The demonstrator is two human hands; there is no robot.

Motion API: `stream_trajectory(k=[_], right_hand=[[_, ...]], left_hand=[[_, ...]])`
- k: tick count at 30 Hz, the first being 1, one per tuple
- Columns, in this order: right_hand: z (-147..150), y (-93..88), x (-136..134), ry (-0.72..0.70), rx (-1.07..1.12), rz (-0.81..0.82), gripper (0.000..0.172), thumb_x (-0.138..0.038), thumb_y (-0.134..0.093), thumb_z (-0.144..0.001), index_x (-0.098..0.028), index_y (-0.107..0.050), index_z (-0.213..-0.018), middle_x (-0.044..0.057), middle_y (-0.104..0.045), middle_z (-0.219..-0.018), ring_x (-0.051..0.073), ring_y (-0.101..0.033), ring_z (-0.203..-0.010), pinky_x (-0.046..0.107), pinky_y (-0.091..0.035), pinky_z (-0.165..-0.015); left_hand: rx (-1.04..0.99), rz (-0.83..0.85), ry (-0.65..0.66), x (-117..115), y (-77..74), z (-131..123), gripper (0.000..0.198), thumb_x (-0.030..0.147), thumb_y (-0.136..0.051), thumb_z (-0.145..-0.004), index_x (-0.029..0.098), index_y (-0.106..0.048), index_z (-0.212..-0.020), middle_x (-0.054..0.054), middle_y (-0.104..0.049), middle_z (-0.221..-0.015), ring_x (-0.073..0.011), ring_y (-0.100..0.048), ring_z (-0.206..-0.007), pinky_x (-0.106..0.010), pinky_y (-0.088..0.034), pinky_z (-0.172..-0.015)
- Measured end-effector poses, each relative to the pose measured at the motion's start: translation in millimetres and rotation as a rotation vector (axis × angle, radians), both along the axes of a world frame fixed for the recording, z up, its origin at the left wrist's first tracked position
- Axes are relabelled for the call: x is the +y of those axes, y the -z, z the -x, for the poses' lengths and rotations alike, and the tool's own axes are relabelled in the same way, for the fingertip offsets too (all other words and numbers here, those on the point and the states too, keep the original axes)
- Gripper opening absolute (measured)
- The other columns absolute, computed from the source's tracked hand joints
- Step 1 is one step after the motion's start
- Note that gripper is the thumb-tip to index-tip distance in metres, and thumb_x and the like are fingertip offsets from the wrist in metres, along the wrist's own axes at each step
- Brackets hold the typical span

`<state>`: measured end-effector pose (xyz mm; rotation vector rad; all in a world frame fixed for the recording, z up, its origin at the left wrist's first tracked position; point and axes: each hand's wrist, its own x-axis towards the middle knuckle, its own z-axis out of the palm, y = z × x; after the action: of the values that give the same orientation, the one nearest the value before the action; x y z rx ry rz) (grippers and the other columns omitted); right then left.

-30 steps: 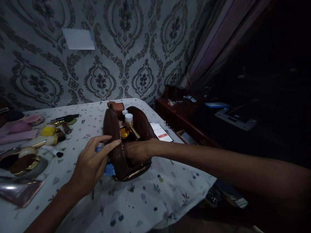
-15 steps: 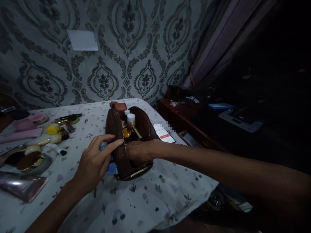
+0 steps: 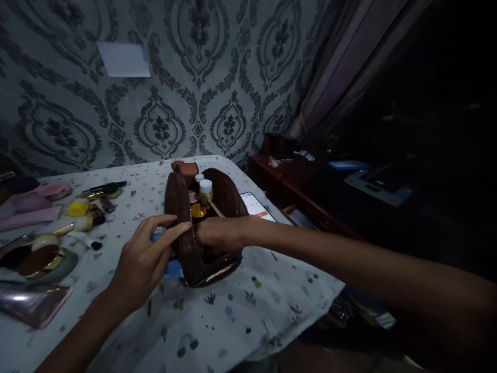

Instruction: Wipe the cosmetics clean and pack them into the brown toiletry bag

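Observation:
A dark brown zippered cosmetic bag [image 3: 181,241] stands unzipped on the patterned cloth. My left hand [image 3: 145,254] grips its left side, with fingertips on the wall and at the zipper edge. Deep in the bag is my right hand [image 3: 223,234]; its fingers are hidden, so what they touch does not show. Beyond that hand, inside the bag, are a bottle with a white cap [image 3: 205,189], a smaller white cap [image 3: 199,177], a round amber item [image 3: 199,210] and a slim gold-coloured stick [image 3: 216,208].
Cosmetics cover the left side, among them a shiny tube [image 3: 33,303], an open gold-rimmed jar [image 3: 42,261] and a yellow item [image 3: 77,208]. A phone [image 3: 256,206] lies right of the bag. Behind the bag sits an orange-brown item [image 3: 188,171]. A dark red drawer unit [image 3: 279,178] adjoins the table.
The whole view has shifted slightly, so everything sits a little further left. Both hands keep nearly the same places on and in the bag.

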<state>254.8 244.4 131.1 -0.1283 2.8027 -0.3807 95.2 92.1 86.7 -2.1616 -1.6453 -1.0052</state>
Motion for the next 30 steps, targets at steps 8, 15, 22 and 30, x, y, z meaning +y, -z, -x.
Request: stream_trajectory(k=[8,15,22,30], right_hand=[[-10.8,-16.5,12.7,0.316,0.359,0.18,0.017,-0.008,-0.062,-0.082,-0.014,-0.054,-0.096,0.005,-0.063,-0.095,0.017,-0.056,-0.087,0.027,-0.042,-0.077],[-13.5,-20.8,21.5,0.654,0.692,0.263,0.014,-0.022,-0.06,-0.085,-0.016,-0.054,-0.095,0.0,-0.059,-0.087,0.014,-0.053,-0.077,0.026,-0.039,-0.07],[-27.9,-39.4,23.9,0.66,0.813,0.216,0.015,-0.028,-0.06,-0.087,-0.016,-0.059,-0.095,0.001,-0.06,-0.089,0.014,-0.053,-0.081,0.024,-0.038,-0.071],[-31.9,-47.6,10.5,0.716,0.757,0.032,0.019,-0.033,-0.068,-0.08,-0.015,-0.061,-0.083,-0.002,-0.056,-0.074,0.013,-0.046,-0.069,0.026,-0.033,-0.064]], left_hand=[[0.023,0.038,-0.022,-2.2,-1.7,5.6,0.048,0.009,-0.042,-0.095,0.033,-0.055,-0.135,-0.008,-0.054,-0.129,-0.0241,-0.058,-0.115,-0.036,-0.052,-0.088],[0.064,0.041,-0.005,-1.6,-11.6,-0.7,0.047,0.01,-0.042,-0.095,0.033,-0.053,-0.134,-0.009,-0.053,-0.126,-0.0247,-0.059,-0.112,-0.038,-0.053,-0.087],[0.059,0.049,-0.032,0.4,-8.4,-1.4,0.047,0.01,-0.044,-0.094,0.032,-0.055,-0.134,-0.009,-0.055,-0.127,-0.0247,-0.059,-0.113,-0.038,-0.053,-0.09],[0.025,0.031,-0.013,3.3,-4.3,-0.1,0.05,0.008,-0.043,-0.093,0.033,-0.055,-0.135,-0.009,-0.055,-0.128,-0.0239,-0.058,-0.112,-0.036,-0.051,-0.088]])
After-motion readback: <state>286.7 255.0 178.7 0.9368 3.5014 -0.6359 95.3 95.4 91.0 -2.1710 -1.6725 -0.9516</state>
